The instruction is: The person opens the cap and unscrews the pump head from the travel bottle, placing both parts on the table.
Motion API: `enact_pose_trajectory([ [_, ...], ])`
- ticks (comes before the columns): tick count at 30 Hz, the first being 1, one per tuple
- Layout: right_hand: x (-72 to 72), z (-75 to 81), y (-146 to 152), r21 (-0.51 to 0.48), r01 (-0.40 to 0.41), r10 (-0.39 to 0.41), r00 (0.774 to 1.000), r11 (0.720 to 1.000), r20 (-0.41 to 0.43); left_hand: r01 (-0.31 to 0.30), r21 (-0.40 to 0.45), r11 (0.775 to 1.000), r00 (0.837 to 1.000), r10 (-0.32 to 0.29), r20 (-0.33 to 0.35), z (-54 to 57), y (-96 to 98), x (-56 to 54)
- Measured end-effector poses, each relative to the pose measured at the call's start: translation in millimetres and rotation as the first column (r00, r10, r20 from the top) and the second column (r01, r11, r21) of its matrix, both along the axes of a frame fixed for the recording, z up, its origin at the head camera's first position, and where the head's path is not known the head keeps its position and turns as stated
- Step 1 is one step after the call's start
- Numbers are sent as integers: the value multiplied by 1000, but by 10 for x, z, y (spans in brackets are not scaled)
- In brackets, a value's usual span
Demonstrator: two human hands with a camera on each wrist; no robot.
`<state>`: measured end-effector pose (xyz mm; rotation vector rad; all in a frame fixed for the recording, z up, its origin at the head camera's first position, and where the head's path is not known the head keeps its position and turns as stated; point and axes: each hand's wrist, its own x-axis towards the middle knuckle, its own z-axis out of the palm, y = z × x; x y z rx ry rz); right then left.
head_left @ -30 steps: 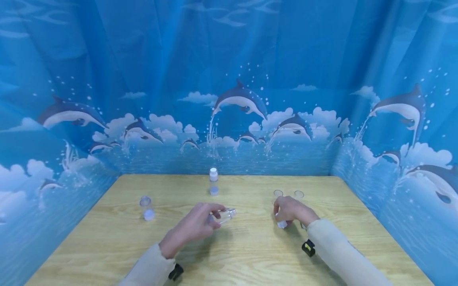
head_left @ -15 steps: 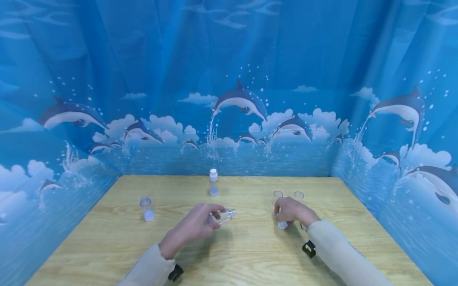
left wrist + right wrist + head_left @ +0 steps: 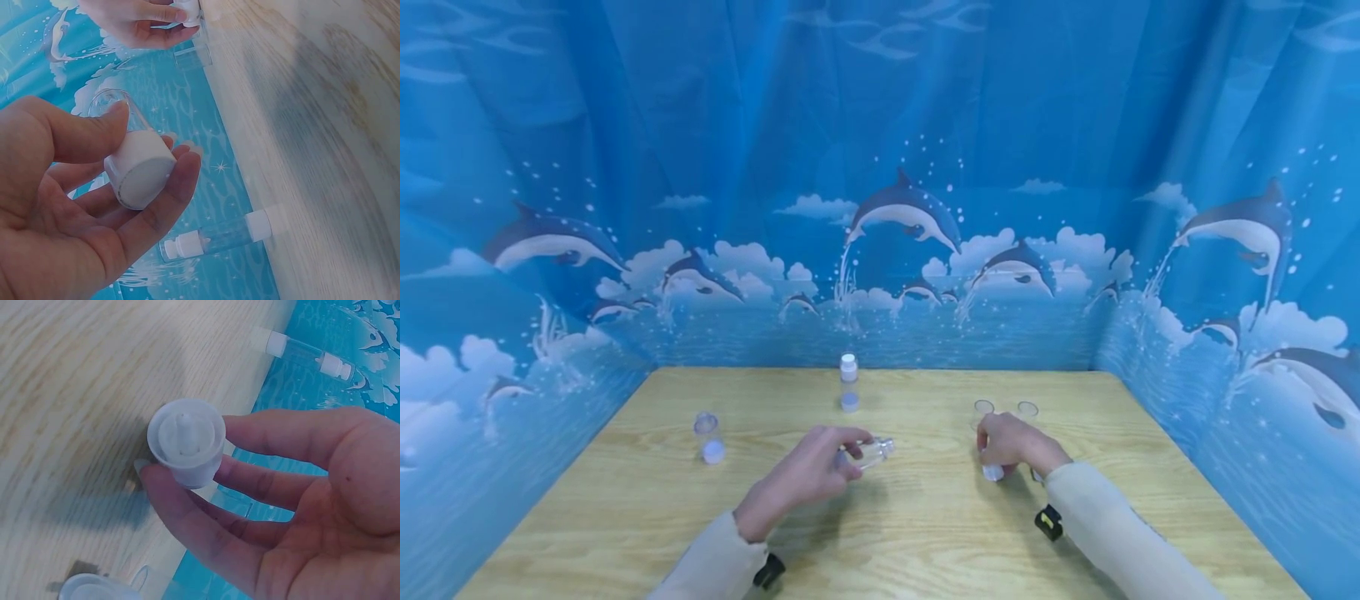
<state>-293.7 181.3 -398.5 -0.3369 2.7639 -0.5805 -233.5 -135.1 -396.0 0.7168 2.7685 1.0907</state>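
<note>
My left hand (image 3: 808, 471) grips a clear bottle (image 3: 872, 452) with a white base (image 3: 140, 169). The bottle lies tilted above the table, its neck toward the right. Thumb and fingers wrap round the base in the left wrist view. Off to the right, my right hand (image 3: 1011, 442) pinches a small white pump head (image 3: 186, 440) between thumb and fingers. Its round underside, with a short stem in the middle, faces the right wrist camera. A gap separates the pump head from the bottle.
An upright clear bottle with a white pump top (image 3: 848, 383) stands at the back middle. Another clear bottle with a white base (image 3: 712, 451) is at the left. Two clear caps (image 3: 1027, 409) stand behind my right hand; another white part (image 3: 94, 589) lies nearby on the wooden table (image 3: 925, 533).
The white pump head has tilted slightly in my right hand. My left hand and its bottle stay in the same place.
</note>
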Motion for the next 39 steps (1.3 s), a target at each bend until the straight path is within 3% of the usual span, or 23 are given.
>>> enact_pose_trajectory([
  [39, -22, 0, 10, 49, -26, 27, 1000, 998, -5, 15, 5, 1000, 999, -14, -29, -2, -9, -8],
])
